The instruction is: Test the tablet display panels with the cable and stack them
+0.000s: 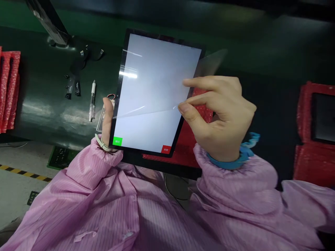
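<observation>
A tablet (154, 90) with a lit white screen is held tilted above the bench. It shows a green button at its lower left and a red one at its lower right. My left hand (106, 120) grips the left edge, thumb up along the bezel; the fingers behind are hidden. Across the screen a clear film (213, 62) is partly lifted, its loose part sticking out past the right edge. Over the lower right of the screen, my right hand (218, 111) pinches the film's edge between thumb and finger.
A pen (92, 101) and black flex cables (74, 75) lie on the dark green bench (39, 83) at left. Red bubble-wrap sleeves (9, 90) are stacked at far left. Another red sleeve (183, 150) lies under the tablet; at right is a red sleeve (305, 122) with a dark screen.
</observation>
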